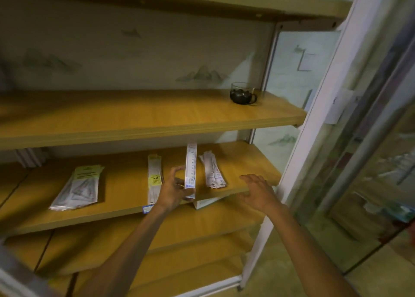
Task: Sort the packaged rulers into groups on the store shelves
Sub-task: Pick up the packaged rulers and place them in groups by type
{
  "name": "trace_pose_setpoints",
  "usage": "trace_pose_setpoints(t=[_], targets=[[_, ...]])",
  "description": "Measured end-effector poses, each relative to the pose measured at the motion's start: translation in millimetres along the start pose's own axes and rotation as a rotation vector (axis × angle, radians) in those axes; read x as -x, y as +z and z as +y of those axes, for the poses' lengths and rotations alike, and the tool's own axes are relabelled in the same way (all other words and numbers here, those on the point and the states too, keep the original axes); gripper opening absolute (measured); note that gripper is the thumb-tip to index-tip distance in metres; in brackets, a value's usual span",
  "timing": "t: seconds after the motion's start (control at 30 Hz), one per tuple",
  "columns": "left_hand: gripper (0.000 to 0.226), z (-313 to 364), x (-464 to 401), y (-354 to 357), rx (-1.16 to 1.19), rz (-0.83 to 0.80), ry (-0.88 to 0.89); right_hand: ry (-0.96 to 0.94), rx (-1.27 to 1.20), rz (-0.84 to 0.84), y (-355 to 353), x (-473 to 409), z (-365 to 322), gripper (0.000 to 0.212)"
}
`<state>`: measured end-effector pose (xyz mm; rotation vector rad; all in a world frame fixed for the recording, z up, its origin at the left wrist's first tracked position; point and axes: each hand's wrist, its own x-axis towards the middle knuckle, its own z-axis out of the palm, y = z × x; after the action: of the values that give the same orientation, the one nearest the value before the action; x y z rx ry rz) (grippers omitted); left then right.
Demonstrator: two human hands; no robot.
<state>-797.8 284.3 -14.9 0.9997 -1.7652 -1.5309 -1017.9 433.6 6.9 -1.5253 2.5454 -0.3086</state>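
White blue-labelled packaged ruler (190, 168), upright

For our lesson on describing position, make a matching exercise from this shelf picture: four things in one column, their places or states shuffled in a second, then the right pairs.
Things
1. glass cup
2. blue-labelled ruler
3. right hand
4. widest pile

Places or states
A. gripped upright by the left hand
B. open, holding nothing
C. lying at the left of the ruler shelf
D. on the shelf above the rulers

Pairs: 1-D, 2-A, 3-B, 4-C
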Motion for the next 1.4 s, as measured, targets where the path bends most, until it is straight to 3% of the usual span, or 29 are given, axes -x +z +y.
trace_pose_setpoints(t=[0.5, 0.57, 0.63, 0.77, 0.9, 1.27, 1.4], targets=[[0.076, -3.0, -87.7, 69.1, -0.191, 0.088, -0.089, -0.020, -0.086, -0.032, 5.4, -68.9, 57.9, 0.064], [0.063, -7.7, -102.4, 73.9, -0.253, 0.097, -0.088, -0.029, -0.067, -0.028, 2.9, -83.1, 58.7, 0.063], [0.028, -11.7, -111.7, 77.7, -0.346, 0.074, -0.092, -0.036, -0.075, -0.030, 1.1, -96.1, 57.2, 0.063], [0.018, -15.3, -122.1, 81.0, -0.529, 0.008, -0.050, -0.056, -0.111, -0.020, 2.2, -116.8, 54.3, 0.063], [0.030, -17.4, -128.1, 77.5, -0.768, -0.001, 0.000, -0.088, -0.113, 0.003, 4.8, -128.2, 52.1, 0.062], [0.069, 14.5, -86.6, 54.1, -1.039, 0.093, 0.009, -0.215, -0.111, -0.030, 0.7, -119.8, 29.2, 0.060], [0.071, 18.8, -46.0, 33.2, -1.111, 0.124, -0.031, -0.301, -0.099, -0.064, 5.8, -104.2, 7.6, 0.061]])
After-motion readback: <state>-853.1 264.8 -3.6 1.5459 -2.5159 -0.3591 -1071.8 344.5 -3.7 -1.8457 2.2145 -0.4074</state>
